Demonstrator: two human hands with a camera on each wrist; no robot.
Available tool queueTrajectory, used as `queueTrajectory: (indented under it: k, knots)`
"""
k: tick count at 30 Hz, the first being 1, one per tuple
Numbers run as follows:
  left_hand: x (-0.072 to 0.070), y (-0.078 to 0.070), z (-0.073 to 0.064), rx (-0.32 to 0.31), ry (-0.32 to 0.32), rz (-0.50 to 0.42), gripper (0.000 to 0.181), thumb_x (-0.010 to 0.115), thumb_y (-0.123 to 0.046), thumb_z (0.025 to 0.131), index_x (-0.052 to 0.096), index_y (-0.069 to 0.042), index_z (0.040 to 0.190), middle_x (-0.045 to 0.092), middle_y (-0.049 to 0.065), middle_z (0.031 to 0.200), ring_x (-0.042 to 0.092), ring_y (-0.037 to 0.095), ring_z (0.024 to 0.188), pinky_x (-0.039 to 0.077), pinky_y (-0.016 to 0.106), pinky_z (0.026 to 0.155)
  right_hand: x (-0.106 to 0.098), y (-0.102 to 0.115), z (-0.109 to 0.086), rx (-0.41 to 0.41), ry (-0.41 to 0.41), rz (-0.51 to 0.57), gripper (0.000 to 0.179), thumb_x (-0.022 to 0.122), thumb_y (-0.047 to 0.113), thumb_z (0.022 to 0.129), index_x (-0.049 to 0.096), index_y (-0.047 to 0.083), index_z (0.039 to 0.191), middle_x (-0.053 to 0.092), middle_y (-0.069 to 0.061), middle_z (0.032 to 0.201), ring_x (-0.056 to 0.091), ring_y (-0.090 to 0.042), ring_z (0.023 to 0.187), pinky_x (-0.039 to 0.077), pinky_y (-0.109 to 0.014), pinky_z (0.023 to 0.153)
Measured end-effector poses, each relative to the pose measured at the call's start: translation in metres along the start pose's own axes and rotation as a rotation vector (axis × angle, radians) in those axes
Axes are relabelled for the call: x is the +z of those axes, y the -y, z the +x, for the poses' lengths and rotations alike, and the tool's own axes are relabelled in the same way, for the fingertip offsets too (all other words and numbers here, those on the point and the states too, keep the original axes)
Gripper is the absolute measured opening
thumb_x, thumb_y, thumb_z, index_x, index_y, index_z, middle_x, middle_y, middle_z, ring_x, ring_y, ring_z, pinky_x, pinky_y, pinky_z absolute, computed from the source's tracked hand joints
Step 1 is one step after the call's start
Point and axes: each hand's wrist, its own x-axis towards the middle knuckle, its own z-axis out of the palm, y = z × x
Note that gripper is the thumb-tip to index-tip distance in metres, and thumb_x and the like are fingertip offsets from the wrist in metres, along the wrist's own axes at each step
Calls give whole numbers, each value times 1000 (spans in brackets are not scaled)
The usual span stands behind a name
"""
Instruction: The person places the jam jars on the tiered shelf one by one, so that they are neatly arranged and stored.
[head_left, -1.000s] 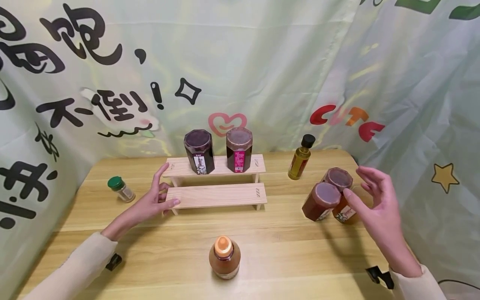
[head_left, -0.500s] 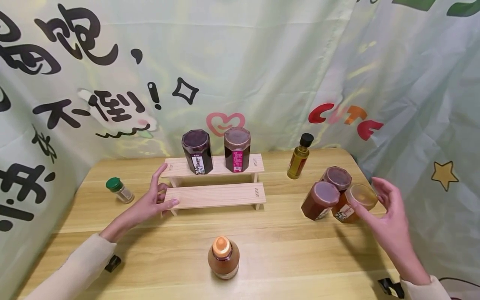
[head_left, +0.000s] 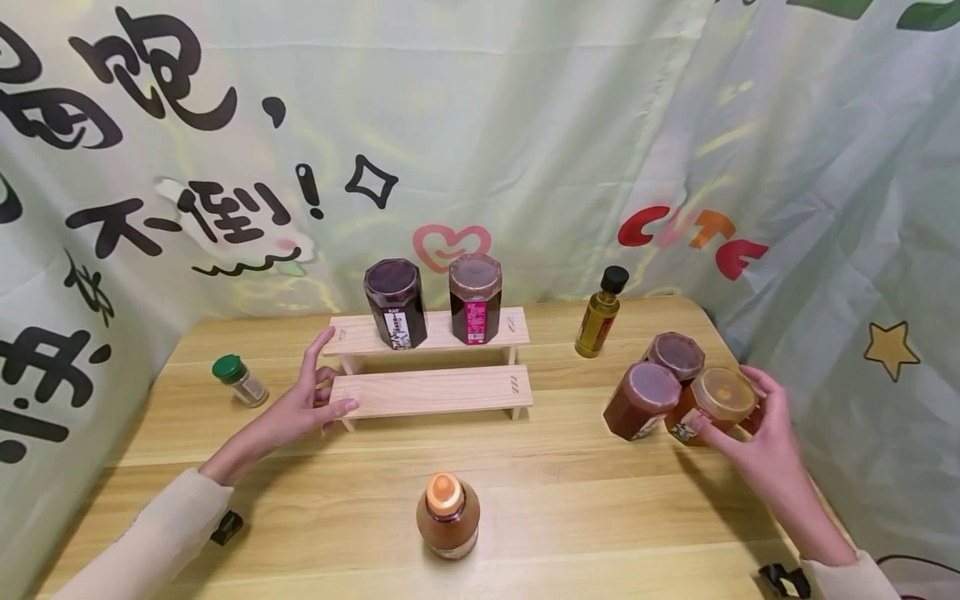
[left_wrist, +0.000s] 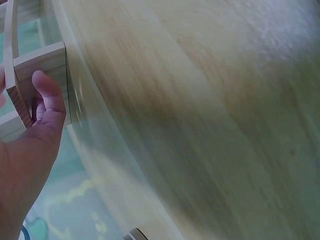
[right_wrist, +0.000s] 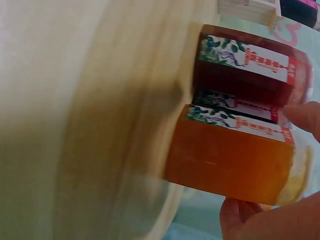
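Note:
My left hand grips the left end of a two-step wooden rack, its thumb on the lower step. In the left wrist view the fingers curl at the rack's end. My right hand holds an amber honey jar between thumb and fingers; it stands on the table. The right wrist view shows this jar upright beside a dark red jar. In the head view, a red-brown jar and another jar behind it stand close against the amber one.
Two dark jars, one with a white label and one with a pink label, stand on the upper step. An oil bottle, a green-capped shaker and an orange-capped bottle stand on the table. A printed curtain hangs behind.
My right hand has moved right, past the amber jar, and its fingers have then come in around it. The left hand stays on the rack.

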Motion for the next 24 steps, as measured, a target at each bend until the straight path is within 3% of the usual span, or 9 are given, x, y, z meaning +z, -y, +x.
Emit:
queueTrajectory:
  k: [10,24]
  knots:
    - [0,0,-1,6,-1,-9,117,73,1,104,-13,-40,173,50,21,96,55,29,63,55,39,51,2,-13,0,-26,83,-9,110,81,-17,88,7,2,168,42,-27,139,52,14,102,47,-5,82]
    - [-4,2,1,-20,4,0,116,73,-1,105,-12,-43,172,53,22,100,56,30,64,56,39,54,5,-14,-3,-19,8,-52,110,87,-14,86,16,2,168,45,-20,139,50,11,108,43,-3,88]
